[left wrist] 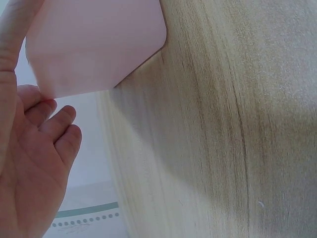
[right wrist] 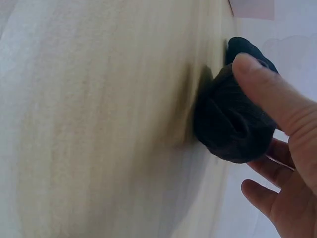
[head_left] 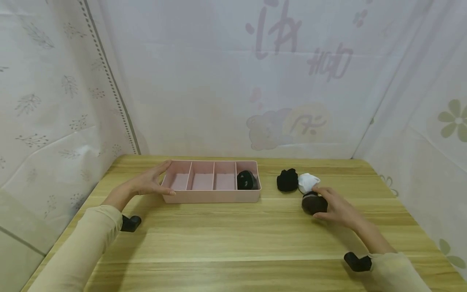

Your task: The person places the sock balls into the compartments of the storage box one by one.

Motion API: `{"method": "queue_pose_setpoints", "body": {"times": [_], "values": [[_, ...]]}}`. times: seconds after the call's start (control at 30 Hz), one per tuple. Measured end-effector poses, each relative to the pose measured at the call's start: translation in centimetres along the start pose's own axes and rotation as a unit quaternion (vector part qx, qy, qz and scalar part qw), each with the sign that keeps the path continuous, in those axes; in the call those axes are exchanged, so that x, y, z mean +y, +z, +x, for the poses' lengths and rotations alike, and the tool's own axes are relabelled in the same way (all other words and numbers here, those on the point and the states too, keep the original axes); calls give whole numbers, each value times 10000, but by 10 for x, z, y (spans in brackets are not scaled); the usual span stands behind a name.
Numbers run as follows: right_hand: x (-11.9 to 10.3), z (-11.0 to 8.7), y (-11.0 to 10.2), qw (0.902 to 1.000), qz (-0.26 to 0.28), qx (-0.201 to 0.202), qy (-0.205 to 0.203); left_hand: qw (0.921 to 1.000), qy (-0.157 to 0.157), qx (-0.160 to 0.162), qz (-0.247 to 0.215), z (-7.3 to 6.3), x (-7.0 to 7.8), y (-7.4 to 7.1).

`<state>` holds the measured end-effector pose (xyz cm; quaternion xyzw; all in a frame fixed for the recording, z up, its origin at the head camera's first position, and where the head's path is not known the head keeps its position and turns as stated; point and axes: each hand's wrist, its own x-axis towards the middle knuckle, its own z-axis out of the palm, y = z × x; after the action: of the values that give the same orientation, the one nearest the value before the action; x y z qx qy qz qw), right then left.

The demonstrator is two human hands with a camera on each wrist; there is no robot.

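Observation:
My left hand [head_left: 147, 181] holds the left end of a pink divided storage box [head_left: 211, 196], thumb at the near corner and fingers at the far one. In the left wrist view, fingertips touch the corner of the box [left wrist: 99, 44]. A dark, shiny-looking balled bundle [head_left: 246, 180] sits in the rightmost compartment; the other compartments show bare floors. On the right, my right hand [head_left: 337, 209] pinches a dark balled-up sock [head_left: 313, 203], its folded fabric plain in the right wrist view [right wrist: 235, 116]. Just behind it lie a white balled sock [head_left: 308, 183] and a black one [head_left: 287, 180].
Everything stands on a wood-grain table [head_left: 219, 243]. A white printed cloth [head_left: 204, 101] hangs behind the table's far edge, with more cloth at both sides. Black wrist mounts [head_left: 130, 223] stick out at my cuffs.

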<state>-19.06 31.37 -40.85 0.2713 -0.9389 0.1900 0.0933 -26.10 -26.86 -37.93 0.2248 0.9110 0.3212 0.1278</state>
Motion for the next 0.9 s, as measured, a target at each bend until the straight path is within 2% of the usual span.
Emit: {"method": "queue_pose_setpoints", "body": {"times": [0.27, 0.67, 0.9], "values": [[3, 0, 6, 9997, -222, 31, 62, 10000, -33, 9, 55, 0, 1, 0], [1, 2, 13, 9980, -455, 391, -221, 10000, -87, -10, -16, -1, 2, 0], [-10, 3, 10, 9982, -361, 453, -184, 9999, -84, -19, -117, -1, 2, 0]]}}
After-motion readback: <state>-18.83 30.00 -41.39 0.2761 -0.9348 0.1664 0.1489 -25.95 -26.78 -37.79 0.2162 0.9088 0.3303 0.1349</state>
